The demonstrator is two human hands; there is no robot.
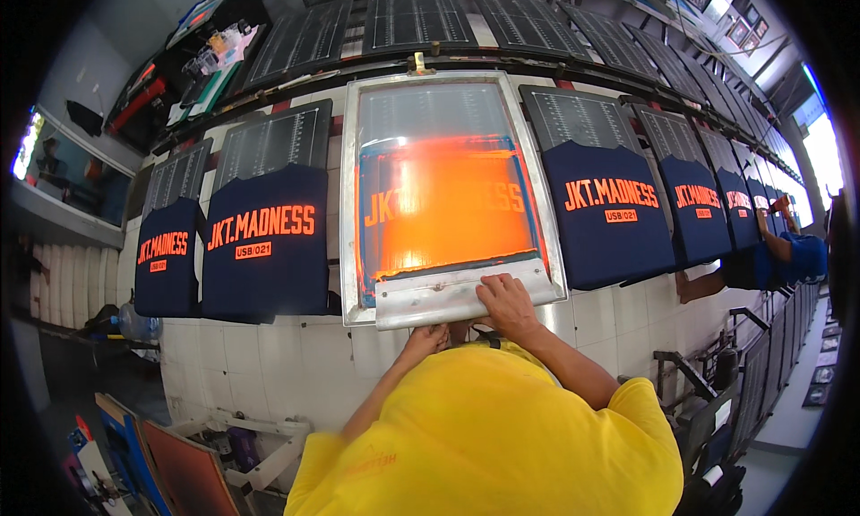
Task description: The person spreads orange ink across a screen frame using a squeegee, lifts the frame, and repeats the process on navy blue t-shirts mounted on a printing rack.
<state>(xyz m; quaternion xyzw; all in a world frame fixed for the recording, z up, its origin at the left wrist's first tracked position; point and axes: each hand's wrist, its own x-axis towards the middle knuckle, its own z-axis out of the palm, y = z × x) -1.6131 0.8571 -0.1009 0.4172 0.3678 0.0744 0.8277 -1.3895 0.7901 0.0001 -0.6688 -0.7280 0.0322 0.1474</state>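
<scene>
In front of me a silk-screen frame point(352, 184) with a metal rim lies over a dark garment on a board. Bright orange ink point(448, 216) covers much of its mesh, and lettering shows through. A wide metal squeegee point(430, 294) rests across the near end of the screen, a little tilted. My right hand point(509, 308) is closed on the squeegee's right part, fingers over its top. At the near edge, left of centre, my left hand point(428, 339) is closed against the squeegee's lower edge; what its fingers grip is hidden.
Navy shirts with orange prints lie on boards to the left point(260, 234) and right point(605, 211). Bare dark boards point(417, 21) line the far side, beyond a rail. Another person point(775, 256) stands at the far right. Panels point(184, 462) lean at lower left.
</scene>
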